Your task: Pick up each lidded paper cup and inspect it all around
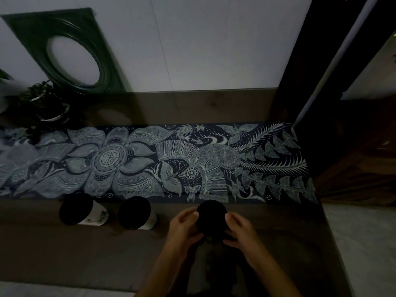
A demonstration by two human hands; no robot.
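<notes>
Both hands, left hand (pixel 184 227) and right hand (pixel 241 230), are clasping the black-lidded paper cup (pixel 211 217) at six o'clock, probably for turning; two waiting lidded cups (pixel 79 211) (pixel 137 213) are standing at eight o'clock.

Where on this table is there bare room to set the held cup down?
Bare wood lies right of the hands, up to the table edge, and in front of the two standing cups. It is crowded left, where those cups stand close together beside the patterned cloth.

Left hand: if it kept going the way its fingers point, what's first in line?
The dark-lidded cup that the left hand already grips with the right hand. Past it, probably the patterned runner; depth is unclear.
</notes>
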